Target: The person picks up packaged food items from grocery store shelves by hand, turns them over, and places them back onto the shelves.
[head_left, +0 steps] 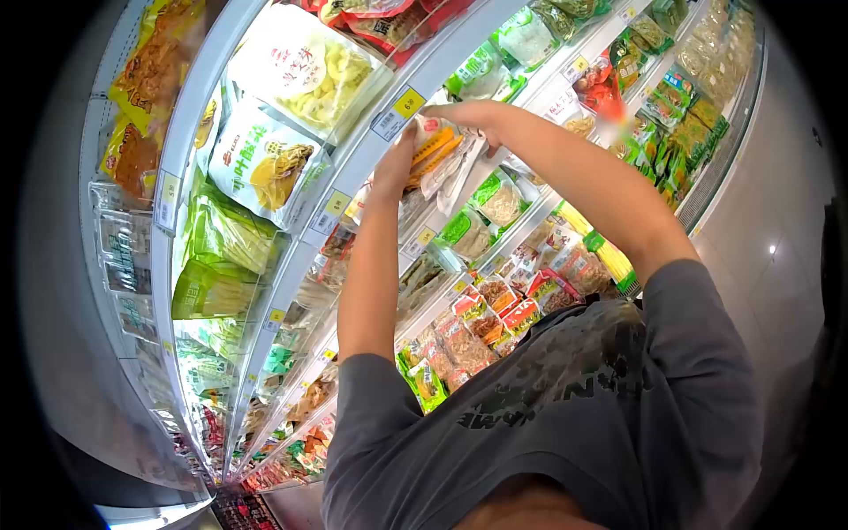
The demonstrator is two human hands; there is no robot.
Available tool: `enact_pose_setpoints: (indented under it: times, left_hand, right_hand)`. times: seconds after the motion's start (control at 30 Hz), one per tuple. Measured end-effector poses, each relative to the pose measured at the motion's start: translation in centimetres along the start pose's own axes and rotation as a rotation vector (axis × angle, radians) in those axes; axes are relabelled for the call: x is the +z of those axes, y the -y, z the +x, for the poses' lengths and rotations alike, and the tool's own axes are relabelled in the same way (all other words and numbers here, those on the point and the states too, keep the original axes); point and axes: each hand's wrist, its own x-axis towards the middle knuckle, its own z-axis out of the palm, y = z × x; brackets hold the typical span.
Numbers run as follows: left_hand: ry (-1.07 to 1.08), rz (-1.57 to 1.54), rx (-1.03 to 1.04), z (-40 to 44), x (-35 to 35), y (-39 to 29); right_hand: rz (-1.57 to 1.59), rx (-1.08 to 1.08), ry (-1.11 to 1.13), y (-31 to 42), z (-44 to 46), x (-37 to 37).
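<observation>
A plastic food pack [435, 152] with white, orange and yellow printing is held at a middle shelf of the refrigerated display. My left hand [397, 165] is closed around its left side, fingers partly hidden. At the far edge of the pack, my right hand [475, 117] grips it with bent fingers. Several white packs lie just below and beside it, partly covered by the hands. Close to my hands, a yellow and white price tag [399, 112] is fixed to the shelf edge.
Curved shelf edges [305, 212] run diagonally past my arms. A white pack with a green label [265, 163] and bagged greens [221, 234] fill the shelf at left. Lower right, several red and white food packs [495, 309] lie near my body. A tiled floor [768, 256] shows at right.
</observation>
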Motion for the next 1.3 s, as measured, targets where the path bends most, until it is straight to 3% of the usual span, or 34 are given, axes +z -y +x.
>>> enact_pose_setpoints:
  times: [0.07,0.1,0.17,0.23,0.33,0.5,0.57,0.63,0.7,0.73,0.77,0.83,0.97,1.03,1.3]
  left_hand:
    - [-0.027,0.064,-0.060,-1.5,0.3,-1.9]
    - [-0.075,0.037,0.014,-1.1,0.5,-1.2]
    - [-0.106,0.023,-0.050,-2.0,0.6,-2.1]
    - [-0.124,-0.089,-0.008,-1.0,0.8,-1.2]
    - [-0.106,-0.269,0.066,-1.9,0.6,-1.2]
    - [-0.127,-0.384,0.097,-6.1,-0.4,-3.3]
    - [-0.028,-0.534,-0.037,-6.7,-0.5,-2.6]
    - [0.025,-0.553,0.006,-6.8,0.4,-1.9]
    - [0.076,-0.597,-0.111,-7.6,1.4,-1.7]
    - [0.093,-0.603,-0.072,-7.7,1.9,-1.6]
    - [0.040,-0.562,-0.100,-8.1,2.4,-1.4]
    - [0.120,-0.582,-0.069,-8.3,2.1,-1.8]
    - [0.142,-0.569,-0.168,-8.6,2.8,-1.8]
    - [0.122,-0.554,-0.078,-8.6,3.5,-1.0]
    - [-0.003,-0.300,-0.009,-10.3,6.3,0.5]
  right_hand:
    - [0.145,-0.031,0.282,-0.5,0.7,-0.2]
    - [0.216,-0.031,0.424,-0.8,1.0,-0.3]
    - [0.311,-0.052,0.300,-1.1,1.8,0.6]
    - [0.413,-0.036,0.361,-0.7,2.5,1.0]
    - [0.364,-0.112,0.064,0.1,-2.1,1.7]
    - [0.457,-0.380,0.025,-1.0,-4.5,2.8]
    - [0.454,-0.379,-0.005,-2.0,-4.8,2.5]
    - [0.384,-0.344,0.046,-3.9,-3.0,1.5]
    - [0.409,-0.344,0.001,-5.8,-1.7,1.4]
    - [0.491,-0.344,0.021,-4.5,-7.4,1.5]
    - [0.332,-0.296,-0.105,-5.7,-4.6,1.3]
    - [0.314,-0.229,-0.216,-6.2,-5.9,1.1]
    - [0.577,-0.172,-0.139,-7.8,-5.5,0.9]
    - [0.667,-0.198,-0.020,-8.4,-5.6,0.9]
    - [0.576,-0.359,0.018,-12.5,-3.6,0.0]
